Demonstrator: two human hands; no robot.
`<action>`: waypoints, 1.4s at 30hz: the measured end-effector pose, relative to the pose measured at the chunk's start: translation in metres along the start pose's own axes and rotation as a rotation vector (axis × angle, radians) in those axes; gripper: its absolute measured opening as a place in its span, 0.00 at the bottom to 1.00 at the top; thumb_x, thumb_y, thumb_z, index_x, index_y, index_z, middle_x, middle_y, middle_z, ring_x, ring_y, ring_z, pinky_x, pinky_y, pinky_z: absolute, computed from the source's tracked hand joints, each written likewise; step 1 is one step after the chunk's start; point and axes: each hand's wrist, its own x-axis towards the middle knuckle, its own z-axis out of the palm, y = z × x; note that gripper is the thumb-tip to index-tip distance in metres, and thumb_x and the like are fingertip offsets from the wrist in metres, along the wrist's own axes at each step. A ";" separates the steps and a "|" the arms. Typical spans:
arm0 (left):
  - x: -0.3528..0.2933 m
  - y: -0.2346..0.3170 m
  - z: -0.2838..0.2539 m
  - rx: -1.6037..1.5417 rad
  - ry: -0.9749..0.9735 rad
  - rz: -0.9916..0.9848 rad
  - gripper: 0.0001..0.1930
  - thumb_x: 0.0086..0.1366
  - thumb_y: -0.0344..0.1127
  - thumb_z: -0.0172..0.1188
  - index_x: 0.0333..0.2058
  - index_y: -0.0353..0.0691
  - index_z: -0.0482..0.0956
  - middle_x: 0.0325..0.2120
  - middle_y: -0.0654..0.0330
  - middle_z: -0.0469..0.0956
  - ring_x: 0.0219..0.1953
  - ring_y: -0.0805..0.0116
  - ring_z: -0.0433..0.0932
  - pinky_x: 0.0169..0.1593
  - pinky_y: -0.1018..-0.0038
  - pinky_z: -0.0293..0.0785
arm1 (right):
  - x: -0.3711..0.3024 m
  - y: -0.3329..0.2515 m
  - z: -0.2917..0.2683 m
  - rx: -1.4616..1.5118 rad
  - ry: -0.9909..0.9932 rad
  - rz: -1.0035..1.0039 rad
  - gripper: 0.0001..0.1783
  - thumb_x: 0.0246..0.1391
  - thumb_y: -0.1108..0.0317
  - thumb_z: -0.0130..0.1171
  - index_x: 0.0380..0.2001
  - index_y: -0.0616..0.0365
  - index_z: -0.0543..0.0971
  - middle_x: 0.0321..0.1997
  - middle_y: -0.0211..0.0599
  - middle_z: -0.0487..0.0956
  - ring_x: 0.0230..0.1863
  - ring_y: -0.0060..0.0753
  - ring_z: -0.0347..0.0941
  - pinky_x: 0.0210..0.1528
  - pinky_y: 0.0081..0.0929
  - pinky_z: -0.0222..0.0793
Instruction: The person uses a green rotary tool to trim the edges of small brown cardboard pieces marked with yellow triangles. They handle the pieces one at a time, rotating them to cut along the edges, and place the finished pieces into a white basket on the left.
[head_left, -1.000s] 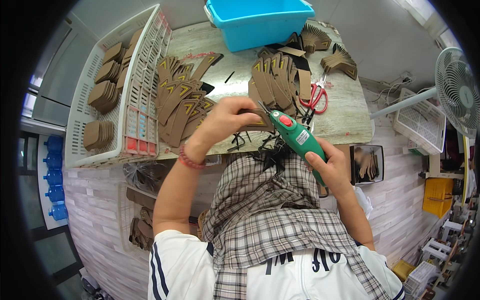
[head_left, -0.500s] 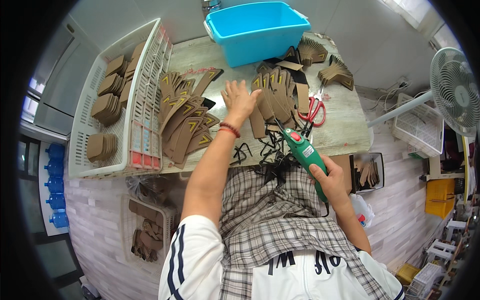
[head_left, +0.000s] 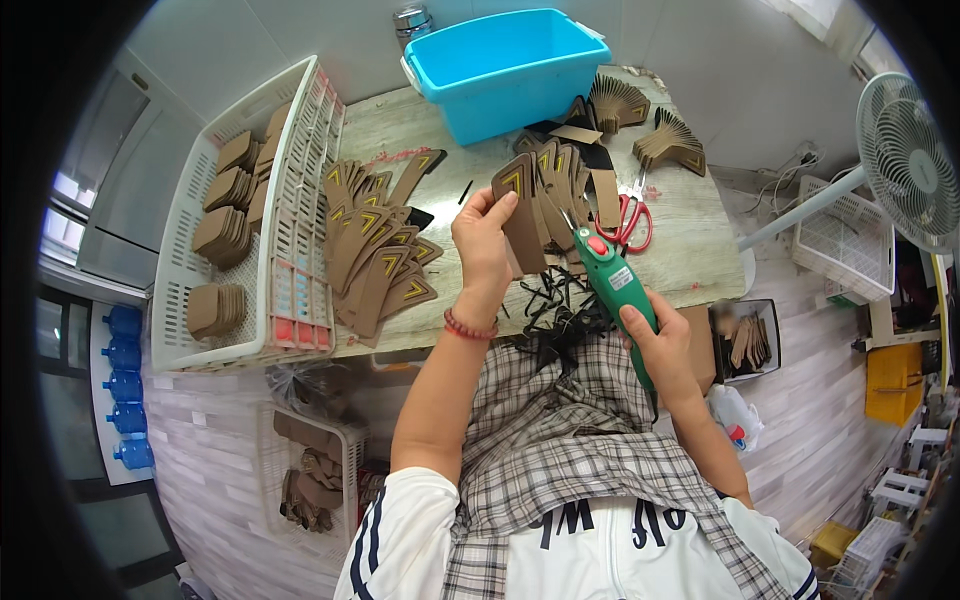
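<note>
Between thumb and fingers, my left hand (head_left: 481, 238) pinches one flat brown piece (head_left: 520, 222) with a yellow chevron near its top. My right hand (head_left: 664, 345) is wrapped round a green electric hand tool (head_left: 617, 283) with a red switch and a thin metal tip. That tip is close to a fanned stack of similar brown pieces (head_left: 563, 178); whether it touches them I cannot tell. Black strip offcuts (head_left: 560, 312) lie in a tangle at the table's near edge. Left of my left hand spreads another pile of chevron pieces (head_left: 370, 245).
A blue tub (head_left: 510, 85) stands at the back of the table (head_left: 440, 300). Red-handled scissors (head_left: 631, 222) lie right of the stack, below more fanned pieces (head_left: 672, 142). A white crate (head_left: 300, 200) with brown stacks is at left. A fan (head_left: 905, 165) stands at right.
My left hand has gone from spread fingers over the table to pinching a brown piece, lifted off the stack. The green tool has shifted slightly to the right in the picture.
</note>
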 end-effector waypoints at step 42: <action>-0.069 -0.021 0.008 -0.038 -0.002 -0.075 0.07 0.63 0.25 0.59 0.39 0.31 0.79 0.32 0.63 0.81 0.30 0.80 0.76 0.36 0.83 0.73 | -0.007 -0.009 -0.004 0.041 -0.009 -0.032 0.21 0.57 0.63 0.62 0.50 0.65 0.75 0.26 0.25 0.75 0.23 0.13 0.67 0.26 0.15 0.65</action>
